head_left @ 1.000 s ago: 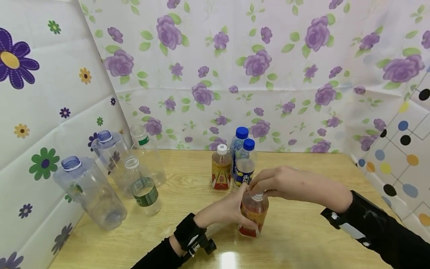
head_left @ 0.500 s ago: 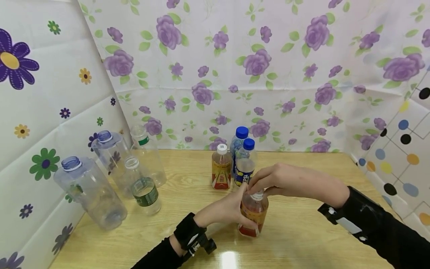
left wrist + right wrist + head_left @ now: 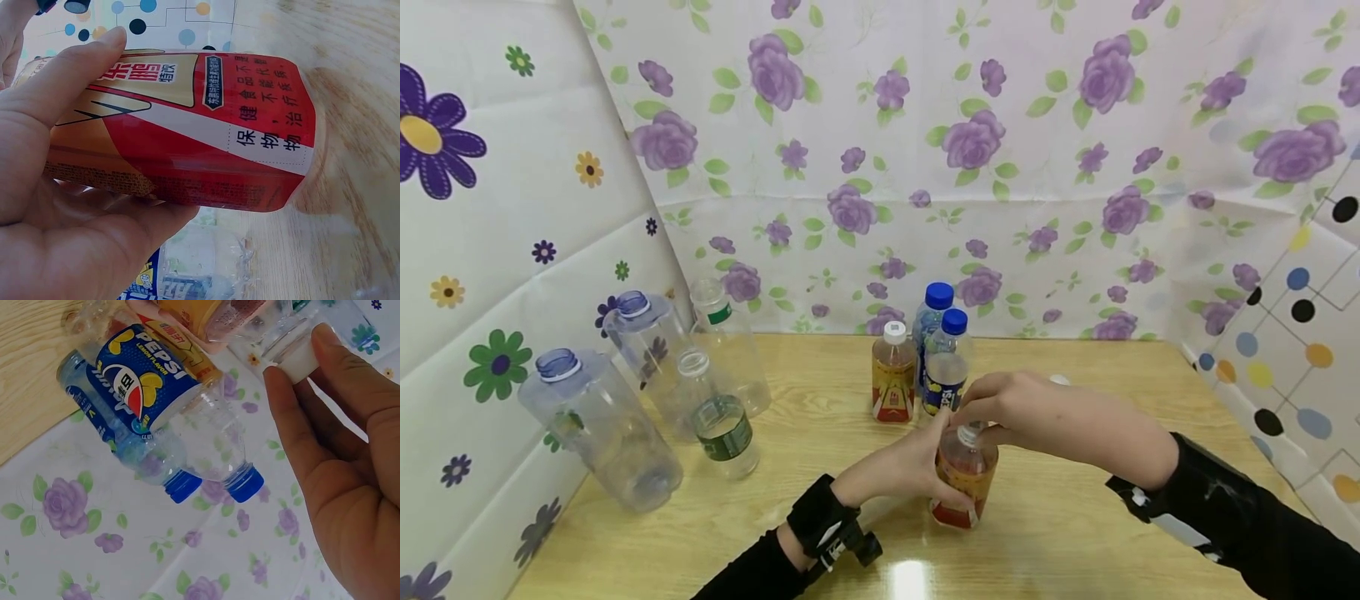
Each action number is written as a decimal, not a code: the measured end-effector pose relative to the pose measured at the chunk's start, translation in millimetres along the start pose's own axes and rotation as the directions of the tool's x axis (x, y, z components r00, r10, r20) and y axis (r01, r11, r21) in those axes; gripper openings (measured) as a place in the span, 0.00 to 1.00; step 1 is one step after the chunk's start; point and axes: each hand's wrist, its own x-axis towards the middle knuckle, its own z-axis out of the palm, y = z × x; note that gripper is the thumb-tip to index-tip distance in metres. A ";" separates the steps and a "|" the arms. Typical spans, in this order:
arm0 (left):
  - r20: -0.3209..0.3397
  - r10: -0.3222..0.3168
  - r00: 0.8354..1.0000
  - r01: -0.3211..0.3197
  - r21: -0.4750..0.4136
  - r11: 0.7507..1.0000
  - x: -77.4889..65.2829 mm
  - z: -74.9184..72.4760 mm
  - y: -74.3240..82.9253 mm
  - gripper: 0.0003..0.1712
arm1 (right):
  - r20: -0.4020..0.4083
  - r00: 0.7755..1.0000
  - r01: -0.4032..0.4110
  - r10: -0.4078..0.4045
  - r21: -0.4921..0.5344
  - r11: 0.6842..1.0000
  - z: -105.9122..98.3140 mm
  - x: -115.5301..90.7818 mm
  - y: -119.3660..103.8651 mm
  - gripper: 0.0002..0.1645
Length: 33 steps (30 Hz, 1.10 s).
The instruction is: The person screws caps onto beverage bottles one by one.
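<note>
A red-and-gold labelled plastic bottle (image 3: 967,475) stands on the table in the head view. My left hand (image 3: 910,467) grips its body, thumb on the near side and fingers around the back. In the left wrist view that bottle's label (image 3: 212,131) fills the middle, with its base near the wood. From above, my right hand (image 3: 1026,408) reaches over the bottle's top. The right wrist view has its thumb and fingers pinching a white cap (image 3: 297,362) at the bottle's neck; whether the cap sits fully on the neck I cannot tell.
Behind stand a similar capped bottle (image 3: 893,375), a blue-capped Pepsi bottle (image 3: 946,375) and another blue-capped bottle (image 3: 934,312). Several clear uncapped bottles, including a large one (image 3: 602,425), are grouped left on the table (image 3: 820,375). A small white object (image 3: 1060,379) shows behind my right wrist.
My right fingers have shifted slightly at the bottle's top, and less of the white cap shows beneath them. My left hand and the bottle have hardly moved.
</note>
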 end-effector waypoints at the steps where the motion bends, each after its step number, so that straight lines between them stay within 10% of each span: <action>1: 0.000 0.000 1.000 0.000 0.000 1.000 0.3 0.0 -0.4 0.69 | 0.001 1.000 -0.007 0.007 -0.001 1.000 0.4 0.1 -0.2 0.16; 17: 0.032 0.118 0.992 -0.116 -0.079 0.990 1.6 0.0 -1.1 0.68 | 0.072 0.979 0.192 -0.191 -0.014 0.981 -8.0 -0.4 17.7 0.25; 33: 0.016 0.078 0.997 -0.077 -0.058 0.995 -0.6 0.1 0.4 0.66 | 0.137 0.991 0.026 -0.016 -0.073 0.997 -8.5 5.4 3.4 0.17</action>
